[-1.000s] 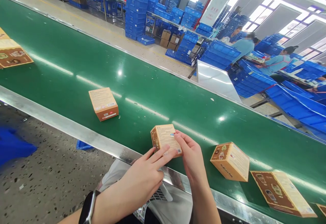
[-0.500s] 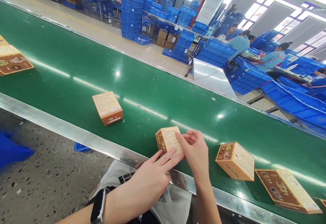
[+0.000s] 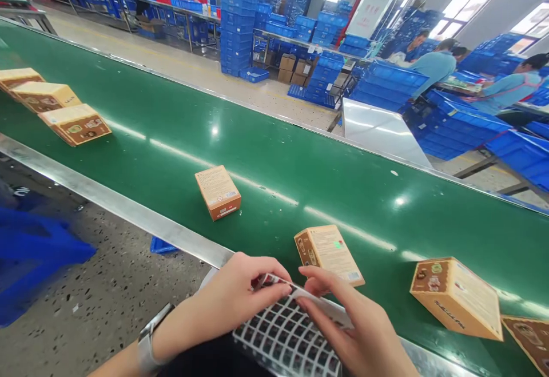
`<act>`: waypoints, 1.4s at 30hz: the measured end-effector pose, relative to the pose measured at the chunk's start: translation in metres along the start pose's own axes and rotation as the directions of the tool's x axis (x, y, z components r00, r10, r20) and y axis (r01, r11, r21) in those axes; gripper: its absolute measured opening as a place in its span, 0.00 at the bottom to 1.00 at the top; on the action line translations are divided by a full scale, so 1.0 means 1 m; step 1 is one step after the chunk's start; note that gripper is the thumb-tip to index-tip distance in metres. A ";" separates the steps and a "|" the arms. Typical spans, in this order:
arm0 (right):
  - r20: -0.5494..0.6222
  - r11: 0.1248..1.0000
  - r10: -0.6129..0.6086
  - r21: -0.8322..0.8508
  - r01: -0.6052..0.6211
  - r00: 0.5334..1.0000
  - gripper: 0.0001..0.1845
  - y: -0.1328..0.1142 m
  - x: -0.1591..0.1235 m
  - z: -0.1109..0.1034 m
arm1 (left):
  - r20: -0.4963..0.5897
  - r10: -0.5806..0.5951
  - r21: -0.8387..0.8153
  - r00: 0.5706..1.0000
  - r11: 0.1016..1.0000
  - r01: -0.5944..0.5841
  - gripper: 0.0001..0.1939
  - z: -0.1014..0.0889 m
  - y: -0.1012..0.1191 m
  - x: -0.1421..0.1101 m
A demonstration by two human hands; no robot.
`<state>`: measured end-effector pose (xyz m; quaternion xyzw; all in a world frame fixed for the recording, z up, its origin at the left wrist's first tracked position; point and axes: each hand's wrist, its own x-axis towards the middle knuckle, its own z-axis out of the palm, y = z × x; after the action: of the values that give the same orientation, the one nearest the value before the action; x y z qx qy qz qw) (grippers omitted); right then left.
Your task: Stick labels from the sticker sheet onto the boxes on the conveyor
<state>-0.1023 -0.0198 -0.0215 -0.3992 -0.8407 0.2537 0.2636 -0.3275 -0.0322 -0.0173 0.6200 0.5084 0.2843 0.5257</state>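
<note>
Other cartons (image 3: 218, 193) sit to either side along the green belt (image 3: 274, 157). Your left hand (image 3: 242, 294) pinches the gridded sheet (image 3: 291, 334) near your lap; your right hand (image 3: 360, 322), fingers parted, meets its edge — grip unclear. Just beyond lies the box (image 3: 337, 257) — cream and brown, green-spotted.

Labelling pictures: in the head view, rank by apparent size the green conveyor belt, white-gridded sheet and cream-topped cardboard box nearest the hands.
1. Green conveyor belt
2. White-gridded sheet, partly hidden
3. Cream-topped box
</note>
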 end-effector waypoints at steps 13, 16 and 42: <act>-0.098 0.949 -0.272 -0.194 0.250 0.957 0.05 -0.007 0.021 0.006 | -0.029 -0.041 -0.128 0.999 0.991 0.037 0.14 0.001 -0.008 -0.002; -0.199 0.918 -0.348 -0.273 0.289 0.916 0.07 -0.013 0.026 0.014 | -0.077 -0.028 -0.113 0.997 0.993 0.019 0.16 0.002 -0.009 0.001; 0.104 0.698 0.482 0.554 -0.453 0.870 0.23 0.043 0.142 0.034 | -0.158 0.256 0.261 0.954 0.942 -0.210 0.07 -0.007 -0.035 0.030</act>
<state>-0.1778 0.1114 -0.0395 -0.5100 -0.5918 0.5381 0.3165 -0.3357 -0.0043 -0.0540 0.7053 0.5096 0.3386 0.3579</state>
